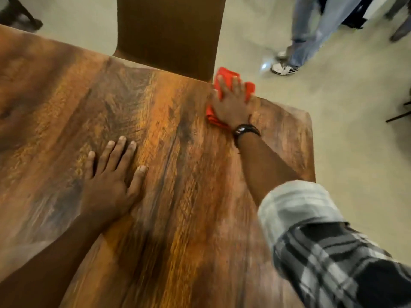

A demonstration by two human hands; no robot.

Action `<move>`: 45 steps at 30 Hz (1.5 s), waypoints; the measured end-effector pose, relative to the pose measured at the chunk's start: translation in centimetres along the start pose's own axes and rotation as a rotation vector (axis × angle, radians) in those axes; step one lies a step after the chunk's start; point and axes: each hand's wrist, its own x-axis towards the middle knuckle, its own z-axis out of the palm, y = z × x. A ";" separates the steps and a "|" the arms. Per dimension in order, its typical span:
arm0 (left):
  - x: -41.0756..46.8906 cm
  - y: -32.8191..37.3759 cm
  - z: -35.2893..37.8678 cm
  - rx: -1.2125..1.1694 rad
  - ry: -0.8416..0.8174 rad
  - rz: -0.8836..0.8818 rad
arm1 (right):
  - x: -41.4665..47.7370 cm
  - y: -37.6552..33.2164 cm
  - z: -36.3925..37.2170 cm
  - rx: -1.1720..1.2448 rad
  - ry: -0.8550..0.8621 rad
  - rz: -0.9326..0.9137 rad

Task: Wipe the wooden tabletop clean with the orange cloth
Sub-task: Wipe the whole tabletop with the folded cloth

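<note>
The wooden tabletop (173, 196) fills most of the view, brown with orange grain streaks. At its far edge lies the orange cloth (226, 74), part of it hanging past the edge. My right hand (231, 103) presses flat on the cloth with the fingers spread, a dark watch on the wrist. My left hand (111, 181) rests palm down on the bare wood nearer to me, fingers apart, holding nothing.
A brown chair back (169, 32) stands against the far edge, just left of the cloth. A person's legs in jeans and sneakers (287, 67) are on the pale floor at the upper right. The table's right corner (308, 116) is cut off at an angle.
</note>
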 end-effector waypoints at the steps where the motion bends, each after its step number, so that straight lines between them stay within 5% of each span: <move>1: 0.0 0.0 0.0 -0.009 -0.004 -0.008 | -0.5 3.8 -1.3 0.005 0.027 0.079; 5: -0.1 0.2 -0.2 -0.021 -0.001 -0.005 | -4.8 13.3 -4.3 -0.063 0.091 0.267; 10: -0.1 -0.1 0.1 -0.046 0.007 0.017 | -7.9 10.4 -2.1 -0.047 0.104 0.248; 22: -7.3 -1.9 -3.1 -0.492 0.390 0.056 | -29.1 -15.8 11.2 -0.210 -0.090 -0.515; 26: -10.6 -2.9 -4.4 -0.469 0.279 0.071 | -29.6 -10.3 8.7 -0.047 0.003 -0.371; 32: -15.3 -1.2 -3.2 -0.459 0.151 0.187 | -26.8 12.0 0.3 -0.069 0.090 0.130; 35: -16.9 0.3 -1.8 -0.417 0.085 0.227 | -28.4 16.6 -1.3 -0.008 0.100 0.316; 39: -18.5 2.6 -1.1 -0.414 0.041 0.246 | -31.2 12.9 0.6 -0.046 0.134 0.275; 45: -22.9 3.6 -2.2 -0.467 -0.010 0.192 | -39.3 4.1 5.4 -0.108 0.064 -0.065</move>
